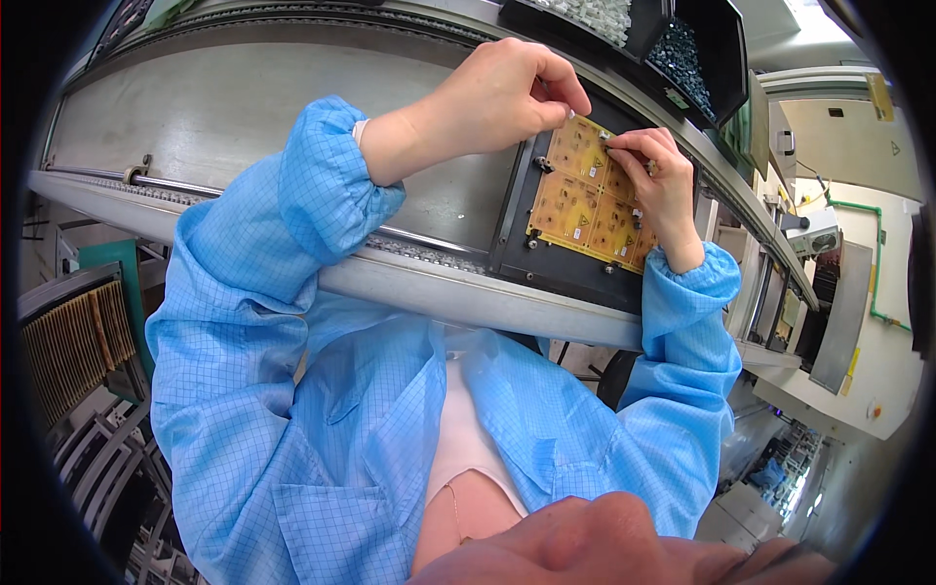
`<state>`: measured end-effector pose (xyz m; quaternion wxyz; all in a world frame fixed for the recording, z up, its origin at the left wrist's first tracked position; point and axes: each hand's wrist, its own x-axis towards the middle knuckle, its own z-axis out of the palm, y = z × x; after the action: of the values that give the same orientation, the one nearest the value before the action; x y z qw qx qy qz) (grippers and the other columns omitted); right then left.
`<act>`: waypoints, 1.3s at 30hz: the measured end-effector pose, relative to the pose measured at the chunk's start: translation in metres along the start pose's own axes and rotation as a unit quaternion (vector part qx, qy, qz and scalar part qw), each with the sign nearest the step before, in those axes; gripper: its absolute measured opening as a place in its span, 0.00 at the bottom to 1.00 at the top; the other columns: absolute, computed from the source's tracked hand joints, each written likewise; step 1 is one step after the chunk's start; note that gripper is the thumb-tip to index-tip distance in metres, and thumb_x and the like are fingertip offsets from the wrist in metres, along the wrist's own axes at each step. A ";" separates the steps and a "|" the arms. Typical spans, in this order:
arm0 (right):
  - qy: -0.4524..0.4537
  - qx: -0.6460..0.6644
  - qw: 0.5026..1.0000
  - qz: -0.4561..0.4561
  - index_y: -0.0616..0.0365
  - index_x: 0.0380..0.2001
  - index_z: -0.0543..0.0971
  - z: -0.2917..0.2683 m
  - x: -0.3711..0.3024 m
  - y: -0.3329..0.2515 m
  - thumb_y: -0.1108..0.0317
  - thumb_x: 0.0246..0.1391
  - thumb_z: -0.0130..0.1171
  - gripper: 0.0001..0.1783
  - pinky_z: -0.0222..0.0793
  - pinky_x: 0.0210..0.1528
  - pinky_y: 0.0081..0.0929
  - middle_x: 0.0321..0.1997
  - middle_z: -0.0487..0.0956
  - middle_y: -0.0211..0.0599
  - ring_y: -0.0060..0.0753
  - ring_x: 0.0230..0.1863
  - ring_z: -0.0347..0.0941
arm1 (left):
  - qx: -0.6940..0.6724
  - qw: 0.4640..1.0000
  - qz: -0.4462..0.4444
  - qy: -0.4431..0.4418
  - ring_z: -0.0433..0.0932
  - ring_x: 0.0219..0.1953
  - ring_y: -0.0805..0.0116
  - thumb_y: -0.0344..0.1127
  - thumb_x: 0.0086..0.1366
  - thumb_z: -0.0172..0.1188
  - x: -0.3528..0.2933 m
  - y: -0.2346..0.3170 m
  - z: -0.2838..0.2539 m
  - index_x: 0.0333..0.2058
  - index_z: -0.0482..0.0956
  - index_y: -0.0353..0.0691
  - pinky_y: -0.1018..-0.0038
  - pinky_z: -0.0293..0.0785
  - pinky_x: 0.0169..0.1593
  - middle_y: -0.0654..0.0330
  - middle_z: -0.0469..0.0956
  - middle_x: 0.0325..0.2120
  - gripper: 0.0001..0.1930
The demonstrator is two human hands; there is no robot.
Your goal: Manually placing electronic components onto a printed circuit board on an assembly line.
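Observation:
A yellow circuit board panel (565,208), split into several sections, lies in a black carrier frame (517,210) on the conveyor line. Over the panel's far left corner is my left hand (512,93), closed in a pinch, with a tiny white component (571,114) at its fingertips. My right hand (663,180) reaches over the panel's right side. Its thumb and index finger close together at the far edge, beside a small dark fitting (604,136); whatever they pinch is too small to name. Small black clamps (543,165) sit along the panel's edges.
Beyond the line stand black bins, one with white parts (595,18), one with dark parts (680,60). A metal rail (439,261) runs along the near side. At the far left is a rack of boards (78,336). White machine housing (853,146) stands at the right.

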<state>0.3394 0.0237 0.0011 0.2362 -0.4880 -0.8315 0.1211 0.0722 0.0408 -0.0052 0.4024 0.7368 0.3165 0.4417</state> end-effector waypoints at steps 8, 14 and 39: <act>0.016 -0.105 0.982 -0.159 0.61 0.33 0.83 -0.003 0.008 -0.003 0.79 0.48 0.65 0.07 0.74 0.39 0.31 0.33 0.80 0.37 0.38 0.37 0.75 | -0.015 1.000 -0.008 0.003 0.83 0.34 0.70 0.24 0.56 0.60 -0.001 -0.005 -0.002 0.35 0.85 0.35 0.74 0.79 0.41 0.57 0.84 0.30 0.09; 0.017 -0.141 0.981 -0.130 0.60 0.34 0.83 -0.001 0.006 -0.011 0.78 0.48 0.65 0.08 0.74 0.38 0.32 0.33 0.80 0.38 0.39 0.37 0.75 | -0.082 0.994 -0.075 -0.002 0.82 0.33 0.73 0.23 0.57 0.59 -0.002 -0.007 -0.003 0.36 0.85 0.34 0.76 0.79 0.41 0.56 0.84 0.29 0.09; 0.091 -0.316 0.944 -0.008 0.56 0.37 0.85 -0.023 0.149 0.066 0.68 0.55 0.63 0.07 0.75 0.46 0.33 0.36 0.82 0.42 0.43 0.40 0.79 | -0.154 0.958 -0.218 -0.104 0.81 0.33 0.75 0.28 0.61 0.62 0.006 -0.006 -0.002 0.38 0.82 0.31 0.77 0.78 0.39 0.59 0.83 0.30 0.08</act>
<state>0.3394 0.1849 0.0331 0.1457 -0.5396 -0.8061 -0.1944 0.0719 0.0496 -0.0074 0.6280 0.6209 0.3541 0.3078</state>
